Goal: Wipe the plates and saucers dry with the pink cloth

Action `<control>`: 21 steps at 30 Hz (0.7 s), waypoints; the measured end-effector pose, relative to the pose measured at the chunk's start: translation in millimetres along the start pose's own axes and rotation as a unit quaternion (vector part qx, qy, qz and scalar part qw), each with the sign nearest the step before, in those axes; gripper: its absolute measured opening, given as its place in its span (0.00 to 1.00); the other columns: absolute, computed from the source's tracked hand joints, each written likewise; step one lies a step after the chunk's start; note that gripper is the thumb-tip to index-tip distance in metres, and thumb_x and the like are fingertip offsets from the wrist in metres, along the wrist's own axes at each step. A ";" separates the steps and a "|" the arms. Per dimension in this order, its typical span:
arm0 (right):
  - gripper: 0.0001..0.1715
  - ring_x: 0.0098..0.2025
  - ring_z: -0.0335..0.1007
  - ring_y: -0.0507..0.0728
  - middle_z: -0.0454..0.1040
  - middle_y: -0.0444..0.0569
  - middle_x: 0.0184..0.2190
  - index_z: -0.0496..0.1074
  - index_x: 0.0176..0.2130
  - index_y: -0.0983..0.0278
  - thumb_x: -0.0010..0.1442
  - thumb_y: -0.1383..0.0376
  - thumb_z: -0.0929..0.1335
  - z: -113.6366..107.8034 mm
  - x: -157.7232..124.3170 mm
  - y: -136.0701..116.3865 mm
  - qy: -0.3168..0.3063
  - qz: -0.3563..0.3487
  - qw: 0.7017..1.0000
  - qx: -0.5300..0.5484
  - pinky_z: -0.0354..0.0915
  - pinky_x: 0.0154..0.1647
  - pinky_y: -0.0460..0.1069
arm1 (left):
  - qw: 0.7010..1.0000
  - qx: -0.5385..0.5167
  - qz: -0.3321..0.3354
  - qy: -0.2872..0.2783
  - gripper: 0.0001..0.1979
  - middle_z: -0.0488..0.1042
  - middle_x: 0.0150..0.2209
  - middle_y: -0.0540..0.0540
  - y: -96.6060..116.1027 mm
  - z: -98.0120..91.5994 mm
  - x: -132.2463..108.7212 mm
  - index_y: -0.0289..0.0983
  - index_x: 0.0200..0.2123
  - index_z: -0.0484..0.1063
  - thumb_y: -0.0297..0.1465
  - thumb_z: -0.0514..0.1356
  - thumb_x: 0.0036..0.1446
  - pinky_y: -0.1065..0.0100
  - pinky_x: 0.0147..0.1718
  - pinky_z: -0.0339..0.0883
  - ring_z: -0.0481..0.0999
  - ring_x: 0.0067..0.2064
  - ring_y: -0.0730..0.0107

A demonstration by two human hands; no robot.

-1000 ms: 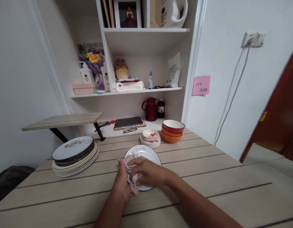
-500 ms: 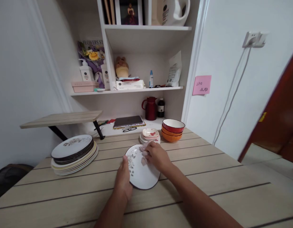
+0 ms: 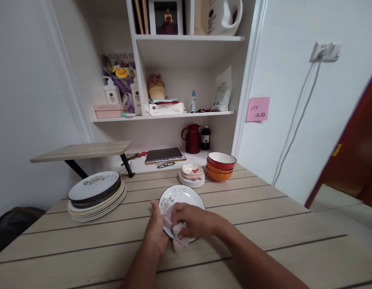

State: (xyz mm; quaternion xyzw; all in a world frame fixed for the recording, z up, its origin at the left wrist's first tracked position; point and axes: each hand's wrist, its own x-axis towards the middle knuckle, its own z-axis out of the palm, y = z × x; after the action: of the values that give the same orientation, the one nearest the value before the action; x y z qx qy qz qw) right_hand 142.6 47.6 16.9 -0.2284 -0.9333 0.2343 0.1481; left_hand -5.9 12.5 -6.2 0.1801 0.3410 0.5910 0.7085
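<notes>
A white plate with a dark rim and a grey floral print (image 3: 190, 196) is over the wooden table, tilted a little. My left hand (image 3: 157, 230) holds it by its left edge, thumb up beside the rim and the other fingers hidden beneath. Bunched in my right hand (image 3: 192, 220) is a pale pink cloth (image 3: 179, 239), pressed on the lower left part of the plate. One end of the cloth hangs over the near rim. Just behind the plate stands a stack of small white plates (image 3: 192, 182) with pink heart-marked dishes (image 3: 192, 170) on top.
On the left is a stack of large plates (image 3: 95, 188), beside a raised wooden shelf (image 3: 80, 151). Red and orange bowls (image 3: 220, 166) are stacked at the back right. Behind lie a laptop (image 3: 164, 154) and glasses (image 3: 166, 164), with a red jug (image 3: 192, 138).
My right hand has moved with the cloth from the plate's upper right down to its lower left. The left hand still holds the plate's left edge.
</notes>
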 end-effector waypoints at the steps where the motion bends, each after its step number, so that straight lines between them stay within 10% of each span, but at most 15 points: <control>1: 0.15 0.44 0.68 0.55 0.70 0.46 0.43 0.77 0.38 0.61 0.46 0.67 0.75 -4.4 -5.6 3.2 -0.022 0.019 1.000 -0.003 0.63 0.41 0.47 | 1.000 -0.006 0.003 -0.001 0.36 0.77 0.48 0.33 0.1 0.0 0.6 0.32 0.57 0.68 0.54 0.44 0.59 0.55 0.51 0.69 0.76 0.51 0.53; 4: 0.16 0.39 0.68 0.55 0.71 0.45 0.43 0.77 0.36 0.60 0.43 0.66 0.75 -17.4 -19.9 15.1 -0.030 0.111 0.992 -0.044 0.61 0.36 0.46 | 0.999 0.023 0.016 0.028 0.35 0.76 0.50 0.34 0.0 1.3 0.5 0.33 0.56 0.68 0.53 0.45 0.60 0.54 0.53 0.67 0.76 0.52 0.54; 10: 0.11 0.46 0.66 0.61 0.70 0.53 0.45 0.75 0.40 0.62 0.54 0.68 0.68 -19.9 -8.3 33.3 0.189 0.264 0.932 -0.163 0.61 0.41 0.50 | 0.990 0.093 0.074 0.075 0.29 0.77 0.48 0.34 -3.7 4.5 -1.1 0.34 0.54 0.70 0.49 0.52 0.60 0.57 0.49 0.70 0.78 0.49 0.57; 21: 0.21 0.53 0.62 0.59 0.71 0.51 0.52 0.73 0.45 0.63 0.54 0.76 0.63 11.0 25.4 17.1 0.195 0.046 0.973 -0.118 0.58 0.56 0.54 | 0.999 0.030 0.041 0.012 0.30 0.76 0.50 0.36 -2.3 3.6 -2.9 0.36 0.56 0.68 0.50 0.49 0.60 0.60 0.49 0.70 0.77 0.51 0.58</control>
State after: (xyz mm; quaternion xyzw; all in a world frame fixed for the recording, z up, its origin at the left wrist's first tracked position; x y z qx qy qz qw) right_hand 122.9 69.6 3.3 -0.3279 -0.8962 0.0802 0.2880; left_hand -1.9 9.7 -4.4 0.2081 0.3595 0.6110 0.6740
